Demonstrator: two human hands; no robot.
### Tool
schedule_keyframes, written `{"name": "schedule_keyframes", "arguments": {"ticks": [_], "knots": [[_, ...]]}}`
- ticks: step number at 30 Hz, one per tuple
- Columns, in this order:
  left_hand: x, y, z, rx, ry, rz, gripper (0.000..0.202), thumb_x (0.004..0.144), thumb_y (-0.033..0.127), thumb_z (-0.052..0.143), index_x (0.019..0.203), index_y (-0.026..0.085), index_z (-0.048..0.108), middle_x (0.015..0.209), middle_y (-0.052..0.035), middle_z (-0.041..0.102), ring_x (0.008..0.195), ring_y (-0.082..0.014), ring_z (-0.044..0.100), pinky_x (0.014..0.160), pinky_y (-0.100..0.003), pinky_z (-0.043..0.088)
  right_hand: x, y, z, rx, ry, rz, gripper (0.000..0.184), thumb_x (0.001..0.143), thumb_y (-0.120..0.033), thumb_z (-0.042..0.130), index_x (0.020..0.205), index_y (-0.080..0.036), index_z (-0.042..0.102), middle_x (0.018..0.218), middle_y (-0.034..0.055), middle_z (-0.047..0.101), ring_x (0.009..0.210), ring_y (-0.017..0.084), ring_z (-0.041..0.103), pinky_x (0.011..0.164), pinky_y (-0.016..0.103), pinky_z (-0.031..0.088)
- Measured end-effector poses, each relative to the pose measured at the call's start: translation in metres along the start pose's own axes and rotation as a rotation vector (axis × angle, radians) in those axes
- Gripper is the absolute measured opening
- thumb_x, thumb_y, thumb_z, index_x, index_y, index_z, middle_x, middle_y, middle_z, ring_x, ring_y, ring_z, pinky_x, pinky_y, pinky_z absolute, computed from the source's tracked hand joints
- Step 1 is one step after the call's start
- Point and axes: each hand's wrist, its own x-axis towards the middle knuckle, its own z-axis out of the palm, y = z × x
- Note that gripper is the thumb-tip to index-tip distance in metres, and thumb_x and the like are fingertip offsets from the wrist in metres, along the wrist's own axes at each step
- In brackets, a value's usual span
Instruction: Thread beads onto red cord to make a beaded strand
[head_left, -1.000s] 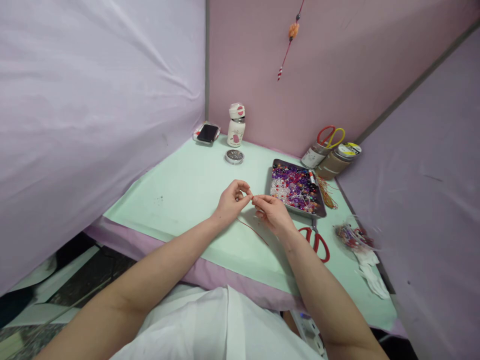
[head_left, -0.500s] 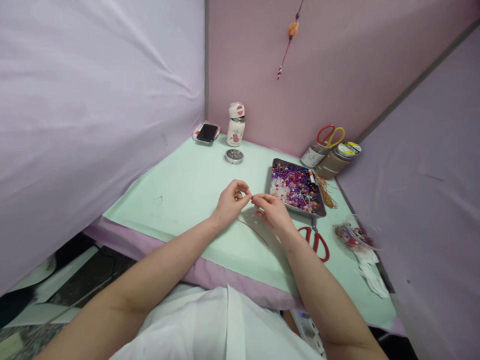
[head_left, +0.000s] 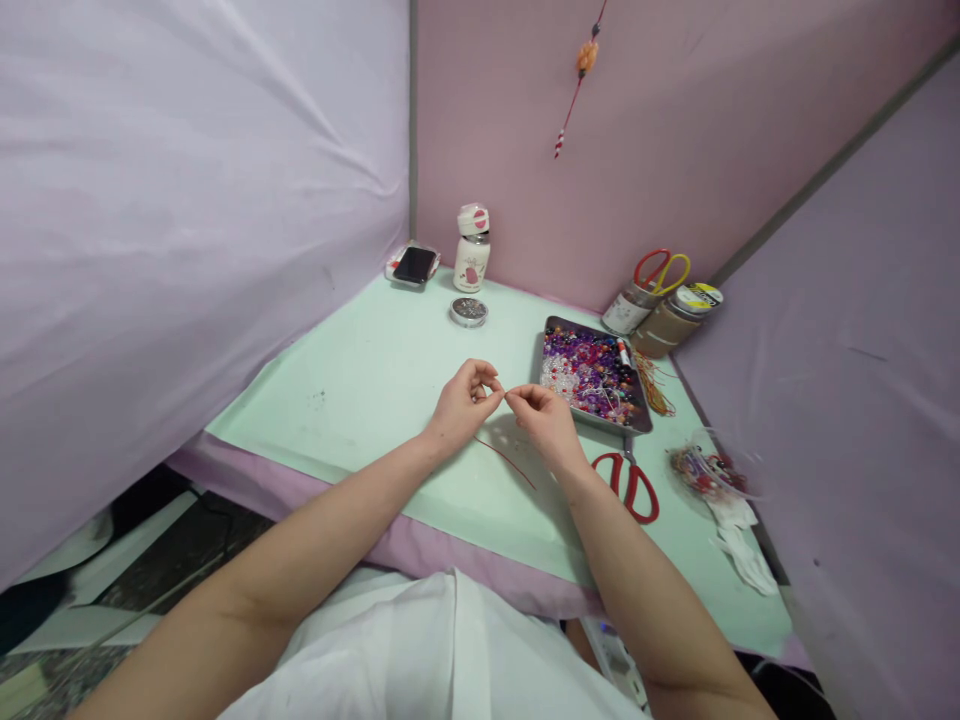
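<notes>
My left hand (head_left: 466, 405) is closed in a pinch over the middle of the table, thumb against forefinger. From beneath it a thin red cord (head_left: 507, 461) trails over the cloth toward the right. My right hand (head_left: 546, 422) also pinches, its fingertips almost meeting those of the left. What lies between the right fingertips is too small to make out. Just beyond the right hand sits a metal tray (head_left: 651, 420) of mixed purple, clear, red and black beads. Red-handled scissors (head_left: 628, 484) lie beside my right forearm, blades partly under the tray.
A round tin (head_left: 469, 313), a white bottle (head_left: 471, 262) and a phone (head_left: 415, 266) stand toward the back. Back right are a can with scissors (head_left: 628, 308), a brown jar (head_left: 666, 325) and loose cords (head_left: 655, 385). A clear bead container (head_left: 709, 470) and white tissue (head_left: 744, 555) lie right.
My right hand has shifted slightly, its fingers drawn closer together and more of the scissors' handle showing. My left hand and the trailing cord stay nearly where they were.
</notes>
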Motion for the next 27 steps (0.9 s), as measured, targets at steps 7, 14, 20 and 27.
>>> {"name": "schedule_keyframes", "arguments": {"ticks": [7,14,20,27], "knots": [[-0.002,-0.0021,0.0,0.088,0.01,0.03,0.02,0.075,0.016,0.055,0.094,0.02,0.048,0.082,0.0007,0.059,0.059,-0.0071,0.042,0.059,-0.022,0.036,-0.0009,0.0015,-0.0005,-0.176,0.027,-0.2,0.013,0.073,-0.03,0.056,0.068,-0.019,0.061,0.069,0.0014,0.061,0.066,0.015,0.051,0.067,0.028,0.04],[-0.0045,0.0038,0.0018,0.221,0.015,0.074,0.019,0.074,0.013,0.053,0.091,0.021,0.047,0.084,0.0012,0.059,0.057,-0.0078,0.041,0.058,-0.023,0.036,-0.0027,0.0011,-0.0006,-0.262,0.049,-0.273,0.011,0.073,-0.027,0.054,0.065,-0.02,0.057,0.068,0.0008,0.058,0.065,0.015,0.049,0.067,0.028,0.039],[-0.0057,0.0041,0.0018,0.325,0.012,0.121,0.015,0.074,0.012,0.052,0.086,0.021,0.05,0.08,0.0018,0.058,0.058,-0.0084,0.042,0.06,-0.024,0.036,-0.002,0.0004,-0.0002,-0.216,0.022,-0.22,0.012,0.072,-0.027,0.055,0.063,-0.019,0.057,0.064,-0.0001,0.057,0.062,0.014,0.048,0.063,0.028,0.038],[-0.0011,0.002,0.0008,0.02,0.024,0.006,0.019,0.074,0.02,0.06,0.089,0.02,0.047,0.08,0.0011,0.059,0.056,-0.0069,0.042,0.057,-0.022,0.034,0.0013,-0.0003,-0.0057,-0.11,0.099,-0.181,0.014,0.073,-0.033,0.058,0.071,-0.019,0.061,0.071,0.0012,0.062,0.068,0.016,0.052,0.067,0.029,0.04]]}}
